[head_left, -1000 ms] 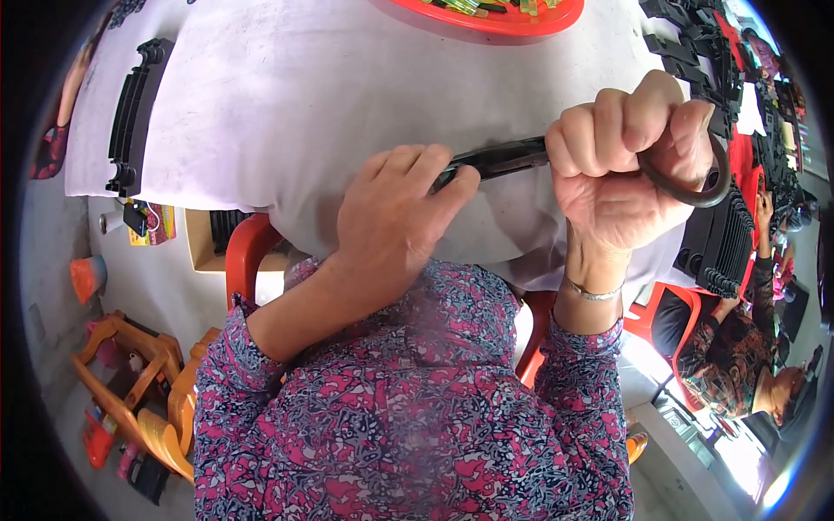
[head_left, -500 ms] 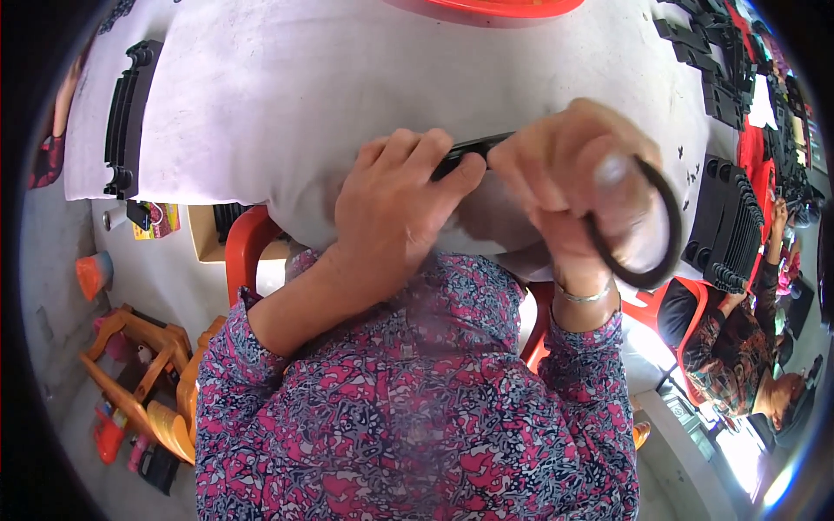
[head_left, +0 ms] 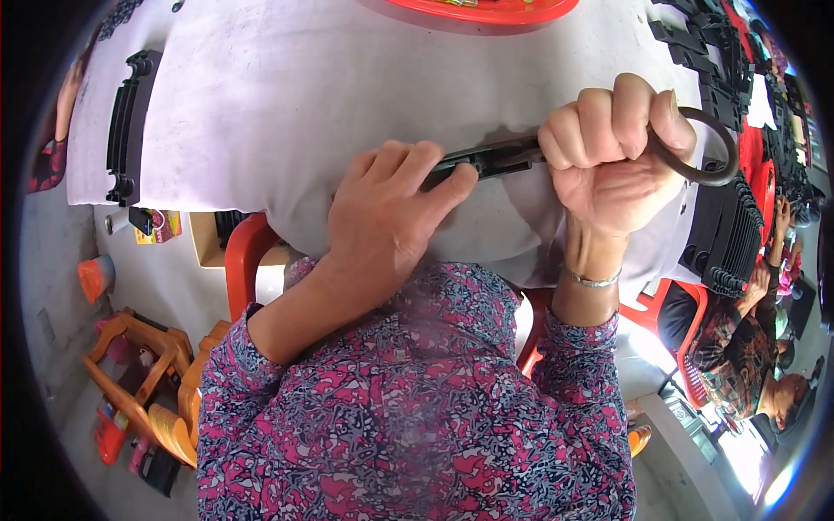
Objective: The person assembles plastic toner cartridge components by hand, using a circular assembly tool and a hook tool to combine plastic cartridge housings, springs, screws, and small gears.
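Black part, far left: a long ribbed plastic strip (head_left: 129, 122) lies on the bench, well to the left of the left hand, at the cloth's edge.
Cloth: a white sheet (head_left: 287, 95) covers the bench under both hands and hangs over its near edge.
Stools: orange plastic stools (head_left: 143, 382) stand on the floor, below and left of the left forearm.
Chair: a red chair (head_left: 248, 260) shows just under the left wrist, at the bench's near edge.
Left hand (head_left: 382, 217): lies palm down on the cloth, fingers (head_left: 447, 187) stretched out and pressing on the near end of the black bar; it is not closed around it.
Bar: a slim black bar (head_left: 491, 158) runs between the two hands, its left end under the left fingertips, its right end gone into the right fist.
Tray: a red tray (head_left: 486, 10) sits at the far side of the bench, beyond both hands.
Right hand (head_left: 612, 156): a tight fist, knuckles up, closed around the bar; a thin bangle (head_left: 591, 280) sits on the wrist.
Ring: a dark loop (head_left: 717, 148) sticks out of the fist to the right, hooked past the forefinger.
Stack: black ribbed parts (head_left: 725, 234) are piled just right of the right hand.
Person: someone in patterned clothes (head_left: 747, 356) sits lower right, well clear of the hands.
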Tool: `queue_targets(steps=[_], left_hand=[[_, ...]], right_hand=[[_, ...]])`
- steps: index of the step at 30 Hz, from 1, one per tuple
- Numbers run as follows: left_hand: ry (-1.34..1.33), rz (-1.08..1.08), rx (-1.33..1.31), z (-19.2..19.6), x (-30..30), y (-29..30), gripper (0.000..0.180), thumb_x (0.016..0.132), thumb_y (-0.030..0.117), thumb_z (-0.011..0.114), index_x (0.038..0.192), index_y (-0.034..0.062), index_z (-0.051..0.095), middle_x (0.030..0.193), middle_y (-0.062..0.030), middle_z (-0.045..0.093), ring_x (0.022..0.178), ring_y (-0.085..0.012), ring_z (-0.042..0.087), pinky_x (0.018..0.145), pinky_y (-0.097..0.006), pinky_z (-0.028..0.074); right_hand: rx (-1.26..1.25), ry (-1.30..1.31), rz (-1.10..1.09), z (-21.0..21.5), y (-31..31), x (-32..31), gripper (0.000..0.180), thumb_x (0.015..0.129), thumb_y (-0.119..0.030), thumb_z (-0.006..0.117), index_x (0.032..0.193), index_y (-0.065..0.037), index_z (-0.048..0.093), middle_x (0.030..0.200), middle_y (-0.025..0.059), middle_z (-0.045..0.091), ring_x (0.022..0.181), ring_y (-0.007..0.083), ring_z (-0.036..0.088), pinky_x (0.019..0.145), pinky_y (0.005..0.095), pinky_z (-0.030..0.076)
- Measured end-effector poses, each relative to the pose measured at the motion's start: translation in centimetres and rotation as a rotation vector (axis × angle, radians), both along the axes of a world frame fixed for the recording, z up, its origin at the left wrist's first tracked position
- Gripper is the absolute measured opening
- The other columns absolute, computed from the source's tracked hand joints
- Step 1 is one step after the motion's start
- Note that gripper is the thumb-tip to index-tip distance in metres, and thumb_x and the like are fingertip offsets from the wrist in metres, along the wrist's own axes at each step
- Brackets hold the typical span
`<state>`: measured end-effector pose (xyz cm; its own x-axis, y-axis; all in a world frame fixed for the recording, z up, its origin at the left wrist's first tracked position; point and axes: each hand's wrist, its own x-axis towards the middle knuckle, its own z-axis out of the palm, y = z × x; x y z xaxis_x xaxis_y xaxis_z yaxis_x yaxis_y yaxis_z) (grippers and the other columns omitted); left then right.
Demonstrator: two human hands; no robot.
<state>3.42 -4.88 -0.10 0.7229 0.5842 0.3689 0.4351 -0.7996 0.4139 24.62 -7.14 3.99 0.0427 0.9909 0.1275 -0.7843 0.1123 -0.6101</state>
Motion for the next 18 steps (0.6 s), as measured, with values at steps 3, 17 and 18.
queue_targets(steps=[3,17,18], left_hand=[[0.021,0.002,0.001,0.3,0.1,0.1,0.029,0.075,0.013,0.063,0.103,0.0165,0.067,0.095,-0.0025,0.054,0.087,-0.0215,0.057,0.077,-0.036,0.047],[0.015,-0.001,0.025,0.2,0.2,0.2,0.030,0.074,0.011,0.064,0.103,0.0177,0.068,0.094,-0.0015,0.054,0.084,-0.0209,0.057,0.075,-0.036,0.048],[0.015,-0.003,0.022,0.2,0.2,0.2,0.030,0.074,0.011,0.064,0.103,0.0179,0.068,0.093,-0.0013,0.054,0.084,-0.0207,0.057,0.075,-0.035,0.048]], right_hand=[[-0.015,0.009,0.006,-0.6,0.2,-0.5,0.048,0.100,-0.041,0.042,0.062,-0.014,0.035,0.052,-0.0034,0.028,0.050,0.0104,0.016,0.047,0.0301,0.016],[0.134,-0.057,0.134,-1.7,0.4,0.1,0.042,0.101,-0.037,0.041,0.067,-0.012,0.039,0.058,-0.0028,0.032,0.051,0.0112,0.020,0.050,0.0292,0.020],[0.145,-0.055,0.141,-1.7,0.4,0.1,0.042,0.101,-0.036,0.041,0.067,-0.012,0.039,0.058,-0.0028,0.032,0.051,0.0113,0.020,0.050,0.0293,0.020]])
